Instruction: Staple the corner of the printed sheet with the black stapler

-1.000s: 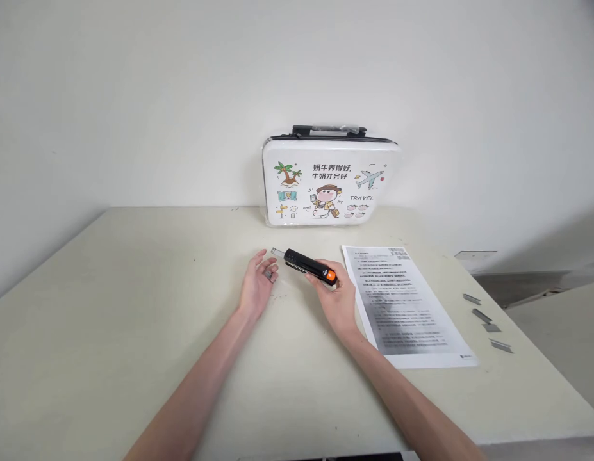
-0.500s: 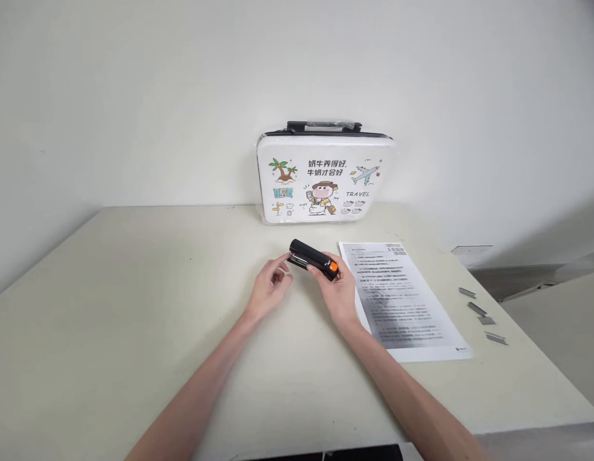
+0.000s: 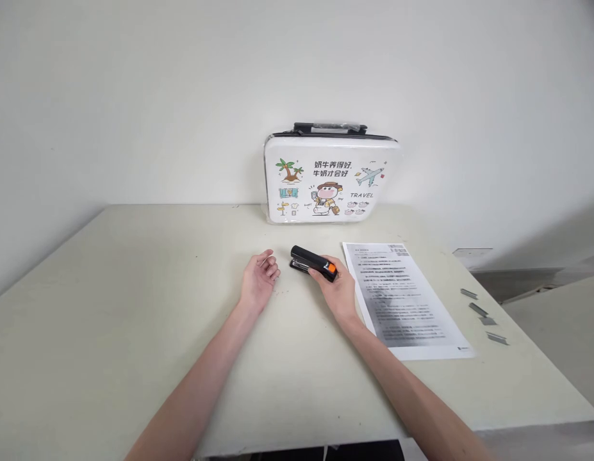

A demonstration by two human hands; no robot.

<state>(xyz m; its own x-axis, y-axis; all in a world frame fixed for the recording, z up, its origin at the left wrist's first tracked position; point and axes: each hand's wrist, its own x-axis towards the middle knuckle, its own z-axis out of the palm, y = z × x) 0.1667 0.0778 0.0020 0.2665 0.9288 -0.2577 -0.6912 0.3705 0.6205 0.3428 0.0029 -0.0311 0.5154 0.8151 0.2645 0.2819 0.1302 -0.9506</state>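
Being clasped at its orange-marked rear by the right hand, the black stapler is held over the surface, before the white case. Its rail appears tucked in, so closing it up seems done (whether staples are loaded cannot be told); no paper is yet seen in its mouth. Its long axis is slanted, nose pointed leftward and slightly away. The left hand is held apart, loosely curled, nothing grasped.

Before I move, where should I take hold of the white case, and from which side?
Probably the black handle, from above: the white case stands on edge with that handle uppermost. The left hand likely suits better, as the right hand holds the stapler.
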